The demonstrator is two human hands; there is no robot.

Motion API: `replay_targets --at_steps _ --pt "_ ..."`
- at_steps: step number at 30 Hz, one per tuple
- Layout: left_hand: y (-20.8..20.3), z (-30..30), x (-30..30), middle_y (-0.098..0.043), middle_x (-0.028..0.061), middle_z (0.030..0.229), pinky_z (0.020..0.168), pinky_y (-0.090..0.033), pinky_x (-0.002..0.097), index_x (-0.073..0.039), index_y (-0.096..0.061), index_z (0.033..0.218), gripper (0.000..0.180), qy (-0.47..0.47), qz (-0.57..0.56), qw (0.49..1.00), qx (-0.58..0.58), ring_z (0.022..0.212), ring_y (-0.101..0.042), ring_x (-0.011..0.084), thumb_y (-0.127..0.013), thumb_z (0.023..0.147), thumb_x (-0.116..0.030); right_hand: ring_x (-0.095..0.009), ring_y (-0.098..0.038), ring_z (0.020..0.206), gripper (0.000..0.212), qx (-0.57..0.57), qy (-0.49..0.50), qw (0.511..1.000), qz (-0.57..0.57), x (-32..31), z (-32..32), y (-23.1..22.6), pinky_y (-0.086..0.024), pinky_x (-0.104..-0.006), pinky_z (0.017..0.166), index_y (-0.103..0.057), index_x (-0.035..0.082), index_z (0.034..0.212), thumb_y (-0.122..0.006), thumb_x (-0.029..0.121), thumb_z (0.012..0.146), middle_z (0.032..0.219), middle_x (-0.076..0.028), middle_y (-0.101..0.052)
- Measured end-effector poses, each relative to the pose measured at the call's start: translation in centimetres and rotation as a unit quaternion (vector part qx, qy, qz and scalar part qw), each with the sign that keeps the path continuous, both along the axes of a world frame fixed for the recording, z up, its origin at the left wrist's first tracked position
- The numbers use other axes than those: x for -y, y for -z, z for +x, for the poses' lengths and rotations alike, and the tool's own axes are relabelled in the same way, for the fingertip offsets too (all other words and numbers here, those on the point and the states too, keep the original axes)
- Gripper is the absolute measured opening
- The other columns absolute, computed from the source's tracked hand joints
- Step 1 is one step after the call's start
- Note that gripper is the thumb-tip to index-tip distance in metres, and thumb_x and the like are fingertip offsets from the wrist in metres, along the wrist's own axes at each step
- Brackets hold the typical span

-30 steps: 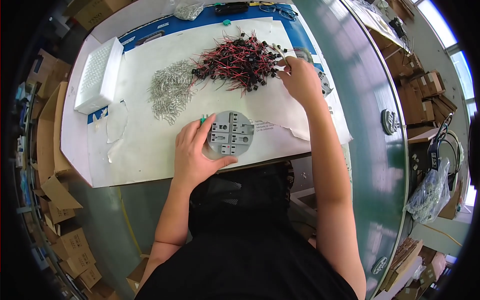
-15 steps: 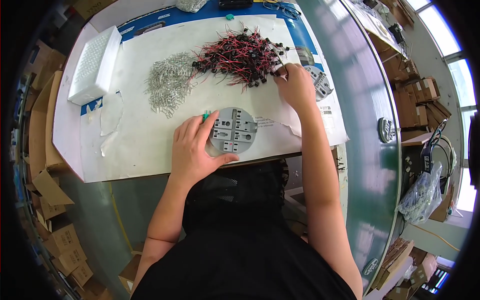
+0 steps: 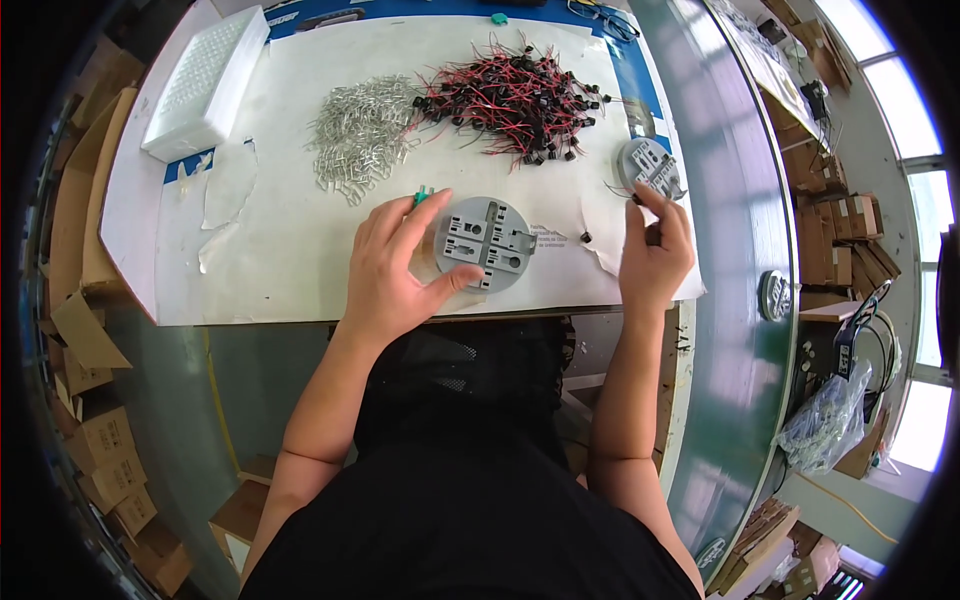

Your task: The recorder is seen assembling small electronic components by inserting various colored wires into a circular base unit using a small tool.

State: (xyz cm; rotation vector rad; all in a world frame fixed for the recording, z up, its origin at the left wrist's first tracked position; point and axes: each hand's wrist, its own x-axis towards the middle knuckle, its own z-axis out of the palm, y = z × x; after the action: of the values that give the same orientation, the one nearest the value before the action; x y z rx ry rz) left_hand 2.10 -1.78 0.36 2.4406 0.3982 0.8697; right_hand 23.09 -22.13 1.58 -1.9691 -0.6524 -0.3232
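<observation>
My left hand (image 3: 395, 265) has its fingers spread beside a round grey plate (image 3: 487, 212) with slots and raised blocks. The thumb reaches over the plate's near left part; whether it presses is unclear. At the index fingertip is a small green piece (image 3: 422, 194), partly hidden. My right hand (image 3: 657, 250) is closed, with a small black wired part (image 3: 636, 199) pinched at its fingertips and something dark in the curled fingers. Just beyond it sits a second round grey plate (image 3: 640, 158). A single black part (image 3: 587, 237) lies between the hands.
Toward the back lie a heap of black parts with red and black wires (image 3: 515, 95) and a pile of silvery metal clips (image 3: 358, 135). A white foam tray (image 3: 205, 85) stands at the left. Glasses (image 3: 610, 20) rest at the far edge; a green bench (image 3: 735, 330) runs along the right.
My right hand has come back from the heap's right edge, nearer to me. One black part now shows on the paper. My left thumb has shifted from the plate's near rim onto its face.
</observation>
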Motion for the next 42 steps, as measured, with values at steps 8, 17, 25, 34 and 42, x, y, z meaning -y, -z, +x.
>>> replay_targets --at_steps 8,17,25,34,42 --pt "-5.0 0.2 0.2 -0.071 0.0108 0.1 0.085 -0.054 0.0396 -0.008 -0.08 0.115 0.042 0.055 -0.073 0.989 0.116 0.094 -0.067 0.0308 -0.091 0.083 -0.032 -0.004 -0.053 0.061 0.021 -0.247 -0.216 0.94 0.089 -0.4 -5.9 -4.0 -0.041 -0.0184 0.053 -0.076 -0.001 0.112 -0.078 -0.005 0.092 0.101 -0.006 -0.075" --pt "-4.1 -0.7 1.4 -0.072 0.0075 0.089 0.066 -0.055 0.0309 -0.006 -0.082 0.107 0.031 0.16 -0.107 0.98 0.05 0.074 -0.069 0.0219 -0.093 0.079 -0.011 -0.005 -0.056 0.065 0.02 -0.237 -0.329 0.911 0.073 -0.4 -9.0 -3.1 -0.042 -0.0193 0.053 -0.074 -0.003 0.11 -0.078 -0.008 0.091 0.098 -0.009 -0.07" --pt "-2.7 -1.6 3.2 -0.07 0.0071 0.083 0.06 -0.051 0.0278 -0.005 -0.083 0.103 0.021 0.159 -0.284 0.945 0.041 0.068 -0.066 0.0164 -0.09 0.084 -0.006 -0.011 -0.062 0.081 0.025 -0.264 -0.328 0.898 0.128 0.3 -10.5 -0.3 -0.05 -0.0247 0.065 -0.076 -0.001 0.113 -0.081 -0.006 0.09 0.104 -0.008 -0.071" --pt "-2.5 -1.5 3.5 -0.071 0.0059 0.083 0.061 -0.05 0.0253 -0.003 -0.082 0.102 0.019 0.165 -0.305 0.937 0.031 0.069 -0.067 0.0139 -0.088 0.084 -0.004 -0.014 -0.064 0.086 0.027 -0.358 -0.33 0.85 0.201 1.0 -11.1 0.8 -0.051 -0.0255 0.069 -0.072 -0.002 0.115 -0.079 -0.008 0.09 0.112 -0.013 -0.069" --pt "-2.8 0.1 1.4 -0.071 0.0061 0.083 0.068 -0.054 0.0298 -0.002 -0.08 0.095 0.012 0.133 -0.285 0.949 -0.011 0.071 -0.068 0.0169 -0.083 0.084 -0.001 -0.021 -0.07 0.086 0.028 -0.098 -0.264 0.96 -0.007 -1.0 -9.0 -0.5 -0.055 -0.0302 0.067 -0.07 0.0 0.114 -0.077 -0.009 0.088 0.116 -0.015 -0.067"
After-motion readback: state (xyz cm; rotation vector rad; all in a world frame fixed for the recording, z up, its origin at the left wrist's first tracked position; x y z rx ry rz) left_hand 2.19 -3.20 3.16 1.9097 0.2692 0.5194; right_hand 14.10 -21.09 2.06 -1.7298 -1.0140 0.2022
